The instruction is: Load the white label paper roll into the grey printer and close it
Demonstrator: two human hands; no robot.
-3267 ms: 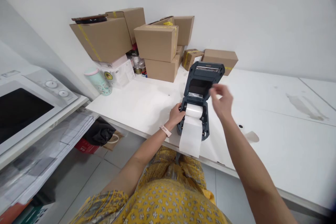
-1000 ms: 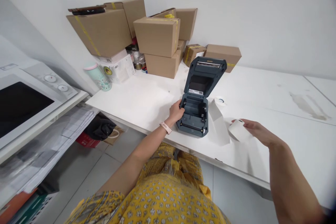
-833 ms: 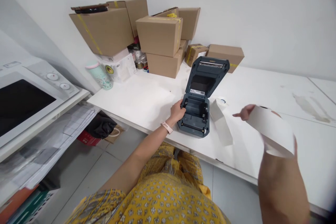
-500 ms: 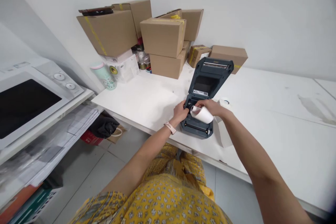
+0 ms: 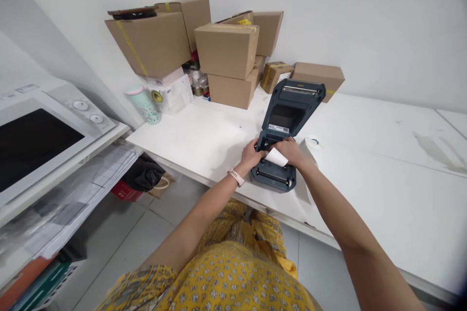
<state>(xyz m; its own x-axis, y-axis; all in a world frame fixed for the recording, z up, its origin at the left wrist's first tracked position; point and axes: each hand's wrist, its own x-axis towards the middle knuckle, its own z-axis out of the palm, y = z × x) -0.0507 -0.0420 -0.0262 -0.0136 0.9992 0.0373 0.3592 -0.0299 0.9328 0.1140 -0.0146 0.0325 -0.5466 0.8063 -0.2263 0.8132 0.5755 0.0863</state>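
Note:
A dark blue-grey label printer stands on the white table near its front edge, its lid tilted up and back. At the printer's left side, my left hand grips the rim, with the thumb over the inner edge. My right hand is inside the compartment from the right, closed on a white paper roll. The roll's loose end faces me, and its core is hidden under my fingers. Just right of the printer is another white roll, partly behind my right wrist.
Cardboard boxes are stacked along the wall behind the table. A mint tumbler stands at the table's left end beside a white box. Further left, a white microwave sits on a shelf unit holding papers.
My right hand has moved slightly left and down into the printer with the paper roll, which now lies lower and shows less of its end. My left hand stays on the rim.

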